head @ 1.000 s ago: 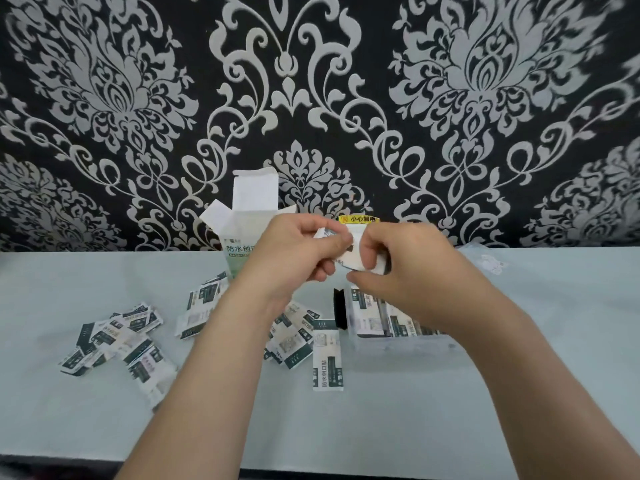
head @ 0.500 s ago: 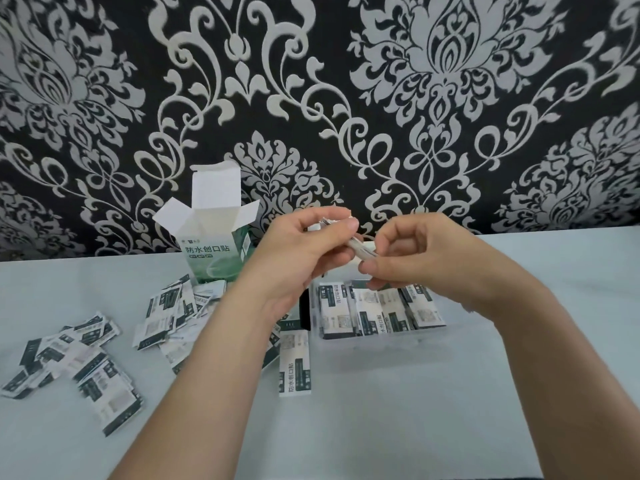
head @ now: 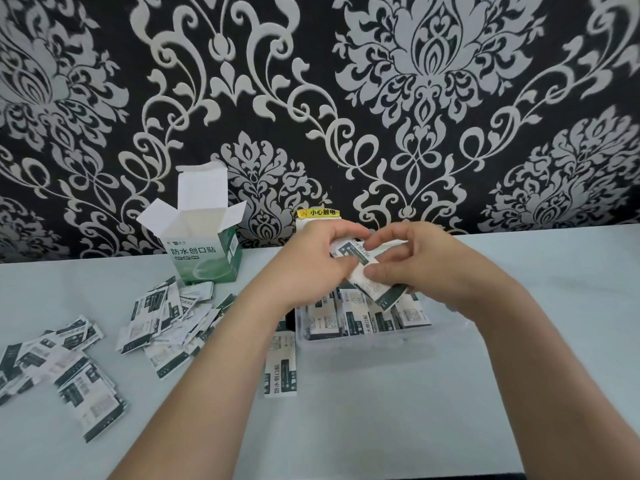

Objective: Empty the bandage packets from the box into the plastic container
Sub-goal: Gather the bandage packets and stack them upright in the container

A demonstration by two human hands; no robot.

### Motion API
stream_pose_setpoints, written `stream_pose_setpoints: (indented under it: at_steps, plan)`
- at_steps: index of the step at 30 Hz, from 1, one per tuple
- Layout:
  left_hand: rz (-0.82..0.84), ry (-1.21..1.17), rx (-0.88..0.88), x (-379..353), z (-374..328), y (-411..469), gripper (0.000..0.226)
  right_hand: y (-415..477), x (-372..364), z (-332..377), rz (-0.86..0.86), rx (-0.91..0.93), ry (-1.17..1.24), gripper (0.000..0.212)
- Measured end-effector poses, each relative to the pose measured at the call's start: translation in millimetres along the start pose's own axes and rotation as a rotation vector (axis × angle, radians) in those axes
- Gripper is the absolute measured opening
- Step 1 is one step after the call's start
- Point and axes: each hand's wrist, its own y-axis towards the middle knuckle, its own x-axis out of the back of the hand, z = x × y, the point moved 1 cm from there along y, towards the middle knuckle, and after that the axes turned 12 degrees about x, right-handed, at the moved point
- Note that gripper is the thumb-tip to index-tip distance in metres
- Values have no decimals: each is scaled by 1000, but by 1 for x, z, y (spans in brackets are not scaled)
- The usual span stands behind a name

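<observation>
- While both our hands pinch one bandage packet [head: 367, 271] above the plastic container [head: 363, 341], its long axis slants down to the right.
- Our left hand [head: 313, 263] grips its upper end, our right hand [head: 415, 261] its middle.
- The box [head: 204, 252] stands open, upright, near the wall.
- Loose packets [head: 162, 317] crowd the worktop [head: 381, 410] at left; the near right lies bare.

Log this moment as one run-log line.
left hand: on bandage packet | right hand: same packet, above plastic container | box: open, upright | loose packets: on table

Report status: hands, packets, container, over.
Left hand and right hand pinch one packet above container. Loose packets remain on table. Nothing blocking.
</observation>
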Motion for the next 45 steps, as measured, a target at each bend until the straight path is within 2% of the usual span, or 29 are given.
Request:
stream_pose_setpoints:
  at_steps: [3,9,13,15,16,17,19,22,28,33,39,45]
  plan:
    - [-49,142,-45,-6,-2,4,40,5,-4,-3,-11,-30,-44,28]
    - [-150,226,-74,1,5,6,47,13,-12,-1,-11,-79,-39,8]
    - [-177,354,-49,8,12,5,39,18,-22,-4,48,-127,-54,24]
    - [-250,452,-129,7,11,2,35,19,-24,-7,39,-154,-155,26]
    - [-278,492,-168,6,9,-1,31,19,-23,-7,34,-159,-296,19]
    - [-271,519,-178,5,7,-3,27,19,-21,-7,28,-159,-458,11]
    - [-145,572,-111,-2,4,-7,28,15,-15,-3,21,-179,-678,9]
    - [20,707,-68,-15,7,-8,30,14,-11,-3,47,-229,-715,12]
    - [45,838,-117,-18,8,-5,22,20,-24,-8,107,-272,-583,15]
    - [39,824,-110,-19,9,-3,24,15,-31,-2,151,-231,-765,22]
    - [17,846,-112,-19,11,-1,24,14,-30,2,124,-264,-727,16]
    - [8,863,-116,-20,10,-2,23,10,-34,3,127,-234,-880,13]
